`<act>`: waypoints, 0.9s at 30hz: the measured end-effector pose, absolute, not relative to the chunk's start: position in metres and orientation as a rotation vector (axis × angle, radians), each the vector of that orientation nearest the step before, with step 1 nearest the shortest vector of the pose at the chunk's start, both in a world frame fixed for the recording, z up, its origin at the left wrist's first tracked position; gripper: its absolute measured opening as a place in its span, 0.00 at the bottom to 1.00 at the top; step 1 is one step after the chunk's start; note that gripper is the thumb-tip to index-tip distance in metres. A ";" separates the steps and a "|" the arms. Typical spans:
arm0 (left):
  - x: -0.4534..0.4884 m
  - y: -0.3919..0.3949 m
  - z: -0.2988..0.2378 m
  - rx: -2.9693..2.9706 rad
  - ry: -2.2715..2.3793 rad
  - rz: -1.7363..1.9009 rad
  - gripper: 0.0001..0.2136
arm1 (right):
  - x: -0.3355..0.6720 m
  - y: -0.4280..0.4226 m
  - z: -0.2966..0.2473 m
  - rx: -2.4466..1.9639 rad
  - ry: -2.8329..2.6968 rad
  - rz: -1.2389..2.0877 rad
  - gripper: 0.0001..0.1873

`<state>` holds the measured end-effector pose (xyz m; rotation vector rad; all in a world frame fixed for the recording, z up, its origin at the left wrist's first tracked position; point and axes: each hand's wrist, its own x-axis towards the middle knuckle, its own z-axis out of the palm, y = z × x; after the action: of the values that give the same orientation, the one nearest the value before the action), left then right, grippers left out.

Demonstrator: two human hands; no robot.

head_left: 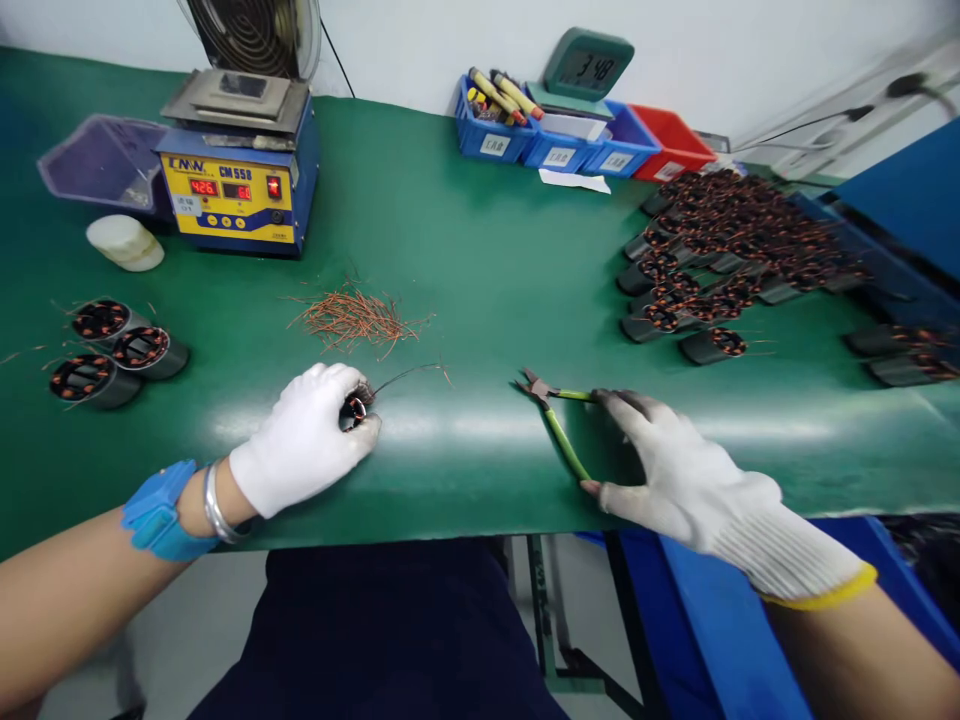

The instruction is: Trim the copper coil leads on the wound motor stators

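Note:
My left hand (307, 440), in a white glove, is closed round a small copper-wound stator coil (355, 408) resting on the green mat (465, 270). A thin wire lead (409, 373) trails from the coil to the right. My right hand (675, 475), also gloved, lies on the mat with forefinger and thumb spread. They touch the two green handles of a pair of wire cutters (559, 420), whose jaws point left and stand apart. A heap of cut copper wire ends (352, 318) lies just beyond my left hand.
Three wound coils (112, 350) sit at the far left. Many more coils (720, 260) are piled at the right. A blue and yellow solder pot (236, 170) stands at the back left beside a white roll (125, 242). Blue and red bins (570, 140) and a clock (587, 65) line the wall.

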<state>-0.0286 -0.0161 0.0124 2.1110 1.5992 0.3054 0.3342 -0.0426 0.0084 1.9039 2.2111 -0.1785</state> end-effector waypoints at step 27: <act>-0.028 -0.011 0.005 1.807 1.547 0.539 0.09 | 0.188 -0.033 0.016 1.358 1.548 -2.749 0.27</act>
<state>-0.0282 -0.0108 0.0047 1.8071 1.5466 0.5394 0.1881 -0.0329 0.0157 1.3576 1.5477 -2.7486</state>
